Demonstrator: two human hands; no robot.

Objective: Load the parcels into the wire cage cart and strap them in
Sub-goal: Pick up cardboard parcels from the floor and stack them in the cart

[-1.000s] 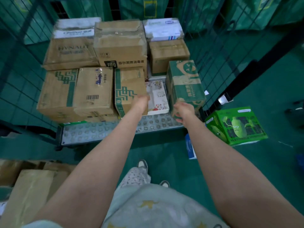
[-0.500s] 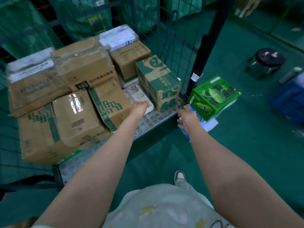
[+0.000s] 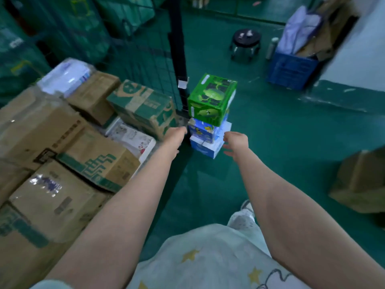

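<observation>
The green box (image 3: 212, 99) stands on the floor outside the wire cage cart (image 3: 145, 59), topping a short stack. Directly under the green box is a blue box (image 3: 201, 130), and under that a white-and-blue box (image 3: 206, 148). We judge these parcels not yet loaded, so the step in hand is picking up this stack; strapping comes much later.

Our left hand (image 3: 176, 133) is stretched out just below and left of the green box, level with the blue box and at or almost at its left face. Its fingers are hidden behind the back of the hand, so we cannot tell whether they are straight or curled. Our right hand (image 3: 235, 142) hovers below and right of the green box, near the lower boxes but apart from them, fingers loosely spread and holding nothing.

Just left of the green box a black strap (image 3: 178, 44) with its buckle (image 3: 183, 82) hangs at the cart's corner. Further left, inside the cart, a green-printed carton (image 3: 143, 103) stands nearest. Well behind the green box are a stool (image 3: 245, 42) and a blue crate (image 3: 291, 69).

Next, we think, both palms must close on opposite sides of the stack, low down. The lift should stay level, since the green box appears to sit askew and could slide off.
</observation>
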